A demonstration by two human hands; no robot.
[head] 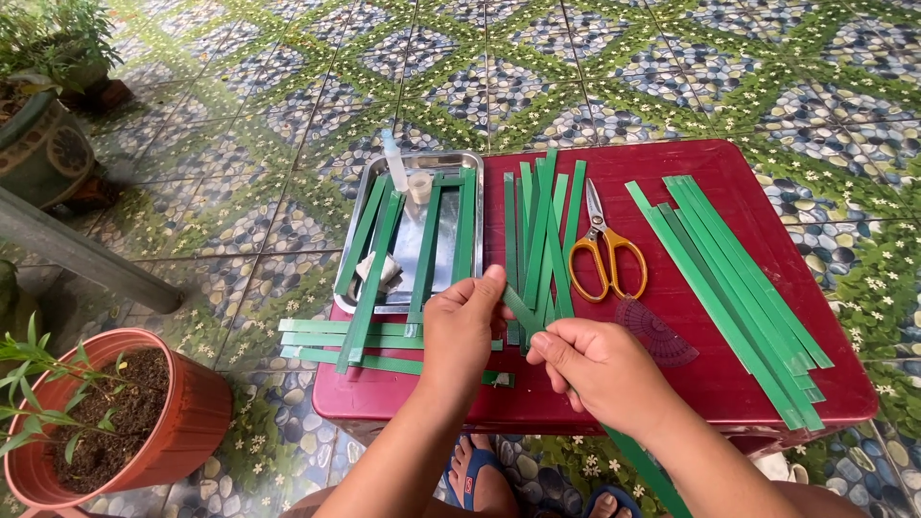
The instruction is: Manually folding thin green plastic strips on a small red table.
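Note:
My left hand (462,326) and my right hand (597,363) hold a long green paper strip (523,309) between them above the near edge of a dark red table (691,182). The strip runs down past my right wrist to its lower end (645,470). Just behind my hands lies a bunch of green strips (542,230). Orange-handled scissors (604,251) lie to their right, and a small translucent protractor (654,331) rests close to my right hand.
A metal tray (451,235) at the table's left holds strips, a glue bottle (395,161) and a small cup. More strips (739,297) lie at the right and others (326,336) overhang the left edge. A terracotta plant pot (106,422) stands on the patterned floor.

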